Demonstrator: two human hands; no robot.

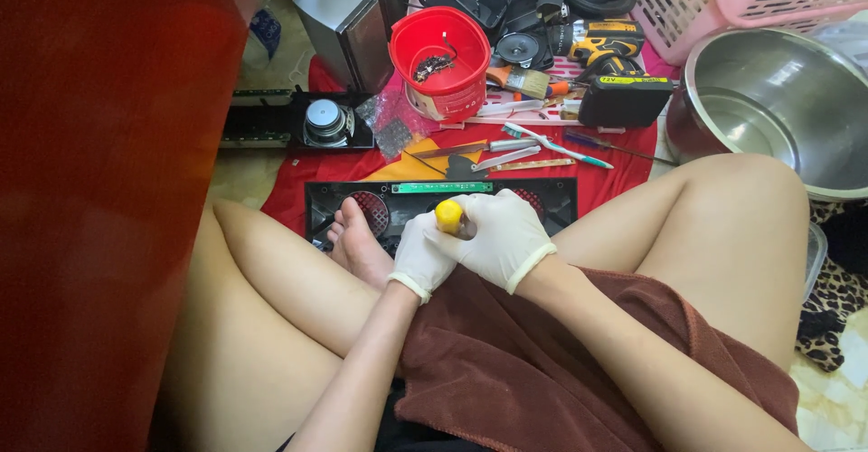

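Brown towel (542, 362) covers the lap. Both gloved hands, left hand (423, 255) and right hand (503, 233), are clasped together around a yellow screwdriver handle (448, 215). Below them, a black panel (434, 201) lies on the red cloth's (624, 167) near edge.

My gloves are white on both my left hand (421, 255) and my right hand (503, 235), and the screwdriver handle (448, 215) between them is yellow. The towel (542, 362) over my lap is brown. The cloth (624, 158) on the floor is red, like the bucket (440, 59). The panel (389, 201) is black with a green strip (442, 187). The basket (723, 4) is pink, the bowl (778, 99) silver, the drill (610, 59) yellow and black, and the fabric (827, 312) at my right is leopard-spotted.
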